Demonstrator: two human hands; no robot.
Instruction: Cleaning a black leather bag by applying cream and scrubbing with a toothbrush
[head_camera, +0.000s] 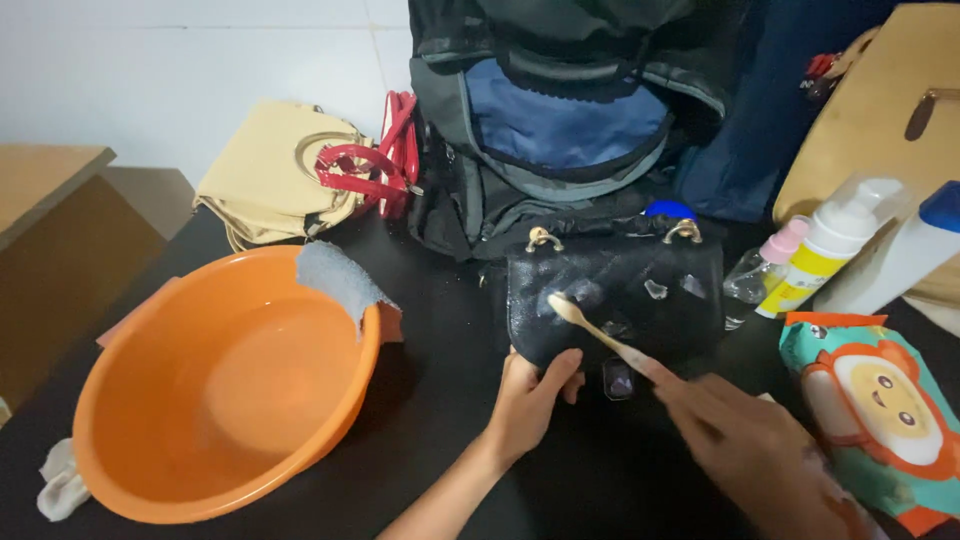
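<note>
Black handbag flat on the dark table, centre, just past my hands. Left hand clamps its near-left edge, thumb on top. Right hand, blurred, fingers closed on a wooden toothbrush; bristle end sits on the bag's front at its 10 o'clock. At 9 o'clock: orange basin with water, grey sponge on its rim. At 3 o'clock: wet-wipes pack, then pump and spray bottles. At 12 o'clock, behind the handbag: dark backpack. At 11 o'clock: tan bag, red straps.
</note>
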